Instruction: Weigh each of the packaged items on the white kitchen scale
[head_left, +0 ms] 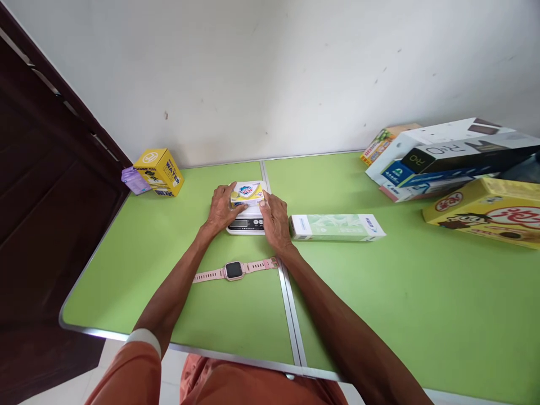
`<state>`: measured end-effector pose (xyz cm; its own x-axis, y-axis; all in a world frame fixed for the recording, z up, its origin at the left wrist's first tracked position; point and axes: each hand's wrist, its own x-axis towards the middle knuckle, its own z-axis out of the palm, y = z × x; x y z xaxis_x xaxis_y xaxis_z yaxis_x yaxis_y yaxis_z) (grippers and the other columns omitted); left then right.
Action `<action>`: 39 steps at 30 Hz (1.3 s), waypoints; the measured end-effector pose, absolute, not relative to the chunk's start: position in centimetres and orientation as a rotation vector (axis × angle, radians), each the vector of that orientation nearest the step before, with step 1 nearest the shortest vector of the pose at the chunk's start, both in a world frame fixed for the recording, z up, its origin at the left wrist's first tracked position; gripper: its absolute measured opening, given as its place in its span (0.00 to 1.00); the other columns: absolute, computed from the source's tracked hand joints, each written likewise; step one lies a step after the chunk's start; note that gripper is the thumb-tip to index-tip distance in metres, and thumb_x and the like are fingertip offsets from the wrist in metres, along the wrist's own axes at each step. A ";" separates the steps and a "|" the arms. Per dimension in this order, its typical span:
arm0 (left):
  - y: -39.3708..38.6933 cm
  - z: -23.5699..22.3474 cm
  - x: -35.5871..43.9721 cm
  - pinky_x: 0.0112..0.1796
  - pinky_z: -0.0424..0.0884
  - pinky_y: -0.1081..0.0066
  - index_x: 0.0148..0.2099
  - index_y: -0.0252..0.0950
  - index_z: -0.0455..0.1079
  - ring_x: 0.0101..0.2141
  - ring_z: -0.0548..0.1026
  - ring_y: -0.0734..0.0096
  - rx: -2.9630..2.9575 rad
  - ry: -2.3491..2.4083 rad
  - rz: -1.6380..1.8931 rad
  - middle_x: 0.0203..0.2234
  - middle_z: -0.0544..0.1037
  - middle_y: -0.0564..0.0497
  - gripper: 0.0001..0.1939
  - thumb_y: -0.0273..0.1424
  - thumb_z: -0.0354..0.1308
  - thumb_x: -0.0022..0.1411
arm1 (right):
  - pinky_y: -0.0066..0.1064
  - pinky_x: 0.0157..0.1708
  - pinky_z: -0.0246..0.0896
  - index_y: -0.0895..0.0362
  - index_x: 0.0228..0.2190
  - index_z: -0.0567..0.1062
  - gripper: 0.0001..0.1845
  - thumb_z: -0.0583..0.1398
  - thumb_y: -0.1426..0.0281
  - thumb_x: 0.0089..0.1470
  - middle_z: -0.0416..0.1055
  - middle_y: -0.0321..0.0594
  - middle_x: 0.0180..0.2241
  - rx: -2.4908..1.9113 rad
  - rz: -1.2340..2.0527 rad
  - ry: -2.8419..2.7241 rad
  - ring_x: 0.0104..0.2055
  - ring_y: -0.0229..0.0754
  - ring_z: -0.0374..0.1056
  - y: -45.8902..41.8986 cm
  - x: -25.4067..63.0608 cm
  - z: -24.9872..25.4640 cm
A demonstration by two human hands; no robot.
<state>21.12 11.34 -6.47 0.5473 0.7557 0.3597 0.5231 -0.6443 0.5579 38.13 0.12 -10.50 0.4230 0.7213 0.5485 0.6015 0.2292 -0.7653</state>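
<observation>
Your left hand (221, 210) and right hand (275, 218) both grip the small soap box (247, 192), one on each side, fingers closed against its ends as it sits on top of the white kitchen scale (246, 224). The scale rests on the green table (422, 292), right beside the seam between its two halves. Nearer to you than the scale lies a pink smartwatch (234, 270), strap flat. Just right of the scale lies a long pale green carton (336, 227). Far left of the scale stands a yellow box (160, 171), and well to the right a heap of larger boxes (447, 157).
</observation>
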 end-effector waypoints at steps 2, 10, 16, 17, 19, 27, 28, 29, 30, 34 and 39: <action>11.5 -5.8 21.0 0.63 0.73 0.49 0.71 0.37 0.70 0.62 0.73 0.45 2.404 1.014 0.806 0.59 0.75 0.38 0.38 0.41 0.74 0.63 | 0.65 0.70 0.64 0.50 0.66 0.76 0.34 0.45 0.46 0.78 0.78 0.52 0.64 -1.424 0.097 -1.276 0.69 0.59 0.69 -0.1 38.1 -10.3; 9.4 -4.1 15.2 0.51 0.80 0.59 0.66 0.39 0.71 0.53 0.78 0.55 2.379 1.027 0.983 0.56 0.77 0.41 0.33 0.42 0.76 0.63 | 0.63 0.71 0.67 0.50 0.75 0.64 0.34 0.49 0.49 0.79 0.75 0.52 0.68 -1.219 0.147 -1.444 0.75 0.58 0.65 -2.1 35.1 -7.1; 6.8 -2.1 5.1 0.54 0.80 0.56 0.64 0.41 0.73 0.56 0.79 0.52 2.244 1.317 1.051 0.56 0.78 0.43 0.33 0.45 0.75 0.62 | 0.63 0.70 0.70 0.52 0.73 0.68 0.36 0.49 0.46 0.78 0.76 0.52 0.67 -1.055 0.319 -1.706 0.75 0.57 0.64 -0.7 28.7 -5.9; 6.5 -2.1 3.4 0.55 0.80 0.56 0.64 0.41 0.73 0.56 0.80 0.52 2.203 1.384 1.042 0.57 0.78 0.43 0.32 0.45 0.75 0.61 | 0.62 0.70 0.71 0.54 0.73 0.68 0.36 0.49 0.46 0.78 0.76 0.53 0.66 -1.029 0.342 -1.748 0.74 0.57 0.66 -0.4 27.7 -6.0; 5.9 -2.6 0.4 0.56 0.80 0.54 0.63 0.41 0.74 0.56 0.80 0.52 2.116 1.519 1.017 0.57 0.78 0.43 0.32 0.44 0.74 0.60 | 0.61 0.69 0.72 0.56 0.71 0.70 0.35 0.50 0.47 0.78 0.77 0.56 0.64 -0.980 0.373 -1.822 0.69 0.58 0.70 -0.1 26.1 -6.6; 6.0 -5.5 -5.6 0.58 0.78 0.51 0.63 0.40 0.74 0.53 0.80 0.51 1.935 1.837 0.874 0.56 0.77 0.42 0.34 0.42 0.72 0.56 | 0.60 0.62 0.76 0.53 0.61 0.79 0.24 0.54 0.54 0.77 0.82 0.53 0.55 -1.067 0.482 -1.884 0.59 0.58 0.76 0.1 25.5 -8.9; 6.4 -5.6 -5.8 0.59 0.77 0.50 0.63 0.40 0.74 0.54 0.79 0.50 1.939 1.850 0.870 0.56 0.77 0.42 0.34 0.42 0.72 0.56 | 0.60 0.62 0.76 0.53 0.61 0.79 0.24 0.54 0.54 0.77 0.82 0.54 0.55 -1.077 0.493 -1.878 0.59 0.59 0.76 0.1 25.7 -8.9; 6.9 -5.6 -6.0 0.61 0.76 0.50 0.64 0.40 0.74 0.55 0.79 0.49 1.947 1.863 0.862 0.56 0.76 0.41 0.34 0.42 0.72 0.57 | 0.60 0.63 0.75 0.53 0.60 0.79 0.24 0.54 0.53 0.77 0.82 0.54 0.55 -1.087 0.504 -1.871 0.60 0.59 0.76 0.0 25.9 -8.9; 7.4 -5.6 -6.2 0.62 0.75 0.49 0.65 0.39 0.73 0.57 0.78 0.47 1.955 1.879 0.852 0.56 0.76 0.41 0.34 0.41 0.71 0.57 | 0.60 0.63 0.75 0.53 0.60 0.79 0.25 0.54 0.53 0.77 0.82 0.54 0.55 -1.096 0.514 -1.863 0.60 0.59 0.76 -0.1 26.1 -8.8; 9.9 -5.2 -7.1 0.67 0.71 0.46 0.66 0.37 0.72 0.61 0.75 0.44 1.963 1.960 0.831 0.58 0.74 0.39 0.35 0.39 0.70 0.57 | 0.57 0.62 0.76 0.53 0.58 0.80 0.24 0.55 0.51 0.76 0.82 0.53 0.55 -1.137 0.567 -1.824 0.59 0.58 0.78 -1.0 27.2 -8.3; 12.5 -4.8 -7.5 0.69 0.67 0.48 0.67 0.34 0.71 0.64 0.73 0.42 1.933 1.986 0.857 0.61 0.73 0.37 0.37 0.38 0.69 0.57 | 0.51 0.54 0.81 0.53 0.54 0.81 0.22 0.56 0.53 0.76 0.84 0.51 0.54 -1.182 0.626 -1.758 0.53 0.54 0.82 -2.6 28.8 -8.1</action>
